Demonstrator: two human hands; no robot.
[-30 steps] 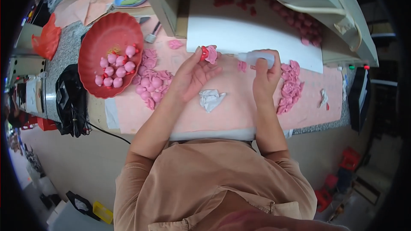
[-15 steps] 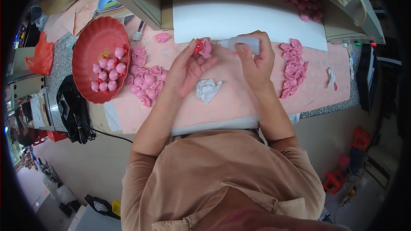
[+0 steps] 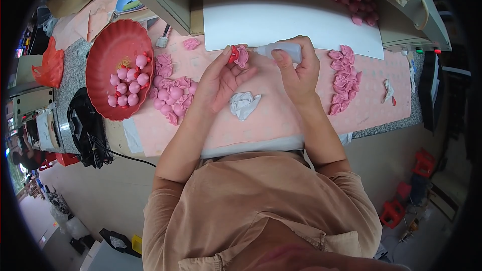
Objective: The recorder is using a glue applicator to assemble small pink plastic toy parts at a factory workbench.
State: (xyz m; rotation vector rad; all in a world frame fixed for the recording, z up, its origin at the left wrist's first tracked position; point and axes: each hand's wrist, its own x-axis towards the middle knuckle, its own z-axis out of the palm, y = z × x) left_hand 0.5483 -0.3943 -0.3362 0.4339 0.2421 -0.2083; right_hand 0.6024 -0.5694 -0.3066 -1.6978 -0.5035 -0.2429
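Note:
Between the fingertips of my left hand [image 3: 224, 79] is a small pink petal-shaped piece with a red part [image 3: 241, 57]. My right hand [image 3: 303, 70] grips a translucent white squeeze bottle [image 3: 287, 50], tipped sideways. Its thin nozzle points left and reaches the pink piece; whether anything comes out is too small to tell. On the cloth below and between my hands lies a crumpled white tissue [image 3: 244, 105]. Left of my left hand is a heap of pink balls and petal pieces [image 3: 173, 94]. A row of pink ruffled petal pieces [image 3: 344, 81] lies to the right of my right hand.
A red scalloped bowl [image 3: 106, 37] holding pink balls stands at the left. Behind my hands, a grey cabinet-like housing [image 3: 170, 0] surrounds a white sheet [image 3: 281, 35] with pink and red pieces at its back. A brush [image 3: 163, 37] and a black bag [image 3: 85, 125] lie leftward.
The squeeze bottle and my right hand have shifted very slightly left. My left hand keeps its hold on the petal piece, nearly unmoved.

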